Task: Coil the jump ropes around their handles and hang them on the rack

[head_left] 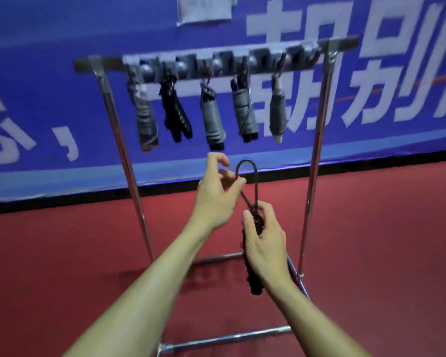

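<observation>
A black jump rope bundle (252,274), coiled around its handles, hangs upright in front of me, below the rack. My right hand (264,243) grips its upper end. A loop of black rope (247,162) rises from the top of the bundle. My left hand (218,191) pinches the left strand of that loop between thumb and fingers. The metal rack (317,140) stands ahead, and several coiled ropes hang from its top bar (88,64), grey ones (213,117) and a black one (175,112).
A blue banner with white characters (371,73) covers the wall behind the rack. The floor (62,253) is red. The rack's base tubes (216,340) lie on the floor beneath my forearms. The top bar's right end (348,42) carries no rope.
</observation>
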{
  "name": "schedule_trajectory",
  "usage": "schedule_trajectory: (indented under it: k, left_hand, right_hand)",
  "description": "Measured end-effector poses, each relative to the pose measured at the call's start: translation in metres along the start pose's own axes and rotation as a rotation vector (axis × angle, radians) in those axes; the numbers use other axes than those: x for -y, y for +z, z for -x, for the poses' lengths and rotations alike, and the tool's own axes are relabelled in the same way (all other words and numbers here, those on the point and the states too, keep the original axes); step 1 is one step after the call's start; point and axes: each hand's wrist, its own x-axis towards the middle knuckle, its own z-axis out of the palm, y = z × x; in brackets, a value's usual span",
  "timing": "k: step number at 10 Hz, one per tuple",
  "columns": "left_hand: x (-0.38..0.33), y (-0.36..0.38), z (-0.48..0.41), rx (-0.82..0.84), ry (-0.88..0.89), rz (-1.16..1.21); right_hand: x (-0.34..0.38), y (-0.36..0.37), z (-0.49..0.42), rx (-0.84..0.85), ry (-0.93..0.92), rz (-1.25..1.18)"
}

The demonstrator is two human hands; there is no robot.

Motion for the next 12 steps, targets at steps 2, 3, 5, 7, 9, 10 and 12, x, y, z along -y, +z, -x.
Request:
schedule_trajectory:
  k: [2,3,5,7,9,10,12]
  left_hand:
    - [-0.061,0.034,-0.097,0.029,0.239,-0.061]
    - [-0.084,0.051,-0.137,-0.002,0.274,-0.094]
    - [-0.123,0.092,-0.219,0.011,0.300,-0.248]
    - [-0.114,0.125,-0.254,0.040,0.311,-0.543]
    - [-0.093,0.135,-0.241,0.116,0.302,-0.979]
    - [-0.090,0.135,-0.234,0.118,0.261,-0.961]
    - [-0.101,0.114,-0.206,0.187,0.187,-0.801]
  right_hand:
    - [0.036,-0.034,-0.105,-0.150,-0.018,-0.007]
    - [0.050,-0.049,-0.147,-0.210,-0.051,0.024]
    - [0.066,-0.078,-0.234,-0.267,-0.025,0.060]
    - [0.035,-0.091,-0.274,-0.244,0.044,0.104]
    - [0.003,-0.091,-0.263,-0.106,0.094,0.124]
    - [0.003,-0.094,-0.259,-0.099,0.109,0.096]
    - [0.044,-0.123,-0.237,0.073,0.191,0.302]
